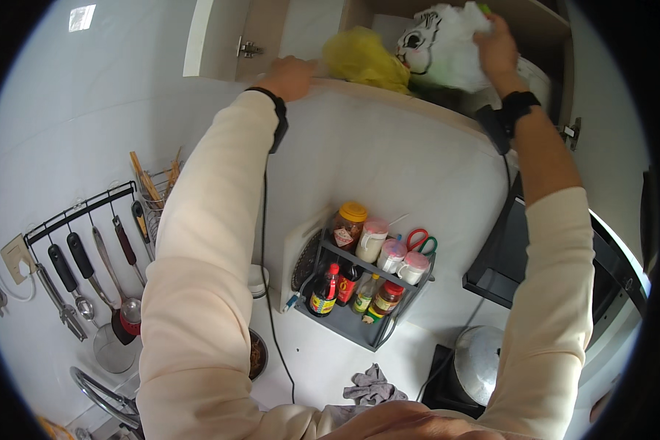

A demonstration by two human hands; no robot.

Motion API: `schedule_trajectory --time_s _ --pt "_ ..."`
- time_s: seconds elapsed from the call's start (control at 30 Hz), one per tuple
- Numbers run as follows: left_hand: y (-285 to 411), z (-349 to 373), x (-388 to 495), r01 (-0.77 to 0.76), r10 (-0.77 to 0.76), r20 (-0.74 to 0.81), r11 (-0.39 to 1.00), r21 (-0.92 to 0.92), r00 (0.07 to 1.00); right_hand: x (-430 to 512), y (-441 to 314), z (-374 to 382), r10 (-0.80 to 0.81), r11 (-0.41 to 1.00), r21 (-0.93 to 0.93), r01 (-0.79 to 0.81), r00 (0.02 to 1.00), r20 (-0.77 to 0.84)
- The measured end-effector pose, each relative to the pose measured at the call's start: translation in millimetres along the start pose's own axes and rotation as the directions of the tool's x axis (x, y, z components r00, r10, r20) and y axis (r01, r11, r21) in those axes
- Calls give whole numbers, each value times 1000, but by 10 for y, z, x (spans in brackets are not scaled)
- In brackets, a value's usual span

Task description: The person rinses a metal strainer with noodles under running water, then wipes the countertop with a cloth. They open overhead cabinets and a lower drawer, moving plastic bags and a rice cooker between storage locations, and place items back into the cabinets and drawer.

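My right hand (496, 50) grips the right side of a white plastic bag (459, 49) printed with a black-lined cartoon animal face. The bag is in the opening of a raised wall cabinet (363, 88), and a bit of green shows at its top. To its left a crumpled yellow plastic bag (360, 55) sits on the cabinet's front edge. My left hand (289, 77) is at that edge, just left of the yellow bag; its fingers are blurred and partly hidden. Behind the white bag, a pale rounded object (534, 82) is partly covered by my right wrist.
Below stands a two-tier seasoning rack (335, 327) with bottles and jars. A grey cloth (374, 386) lies on the counter. On the right are a lidded metal pot (477, 363) and a range hood (495, 264). Utensils hang from a wall rail (80, 212) above a faucet (96, 388).
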State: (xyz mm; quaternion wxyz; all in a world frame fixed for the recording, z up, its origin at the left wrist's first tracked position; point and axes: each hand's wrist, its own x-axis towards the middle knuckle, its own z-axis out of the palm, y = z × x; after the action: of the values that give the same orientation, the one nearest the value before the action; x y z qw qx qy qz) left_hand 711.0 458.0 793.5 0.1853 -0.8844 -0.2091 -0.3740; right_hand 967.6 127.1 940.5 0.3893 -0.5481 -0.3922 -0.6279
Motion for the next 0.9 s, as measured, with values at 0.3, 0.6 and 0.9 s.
schedule_trajectory --time_s 0.3,0.6,0.9 --pt "27 -225 -296 -60 38 -509 998 -27 860 -162 -59 -1105 126 845 533 -46 985 -115" --pt "586 -775 -1686 -213 171 -158 927 -309 973 -1772 -147 -2322 249 819 554 -152 963 -103" --pt "657 -638 -1370 -419 381 -327 906 -53 865 -3506 -150 -3570 350 584 722 -370 918 187"
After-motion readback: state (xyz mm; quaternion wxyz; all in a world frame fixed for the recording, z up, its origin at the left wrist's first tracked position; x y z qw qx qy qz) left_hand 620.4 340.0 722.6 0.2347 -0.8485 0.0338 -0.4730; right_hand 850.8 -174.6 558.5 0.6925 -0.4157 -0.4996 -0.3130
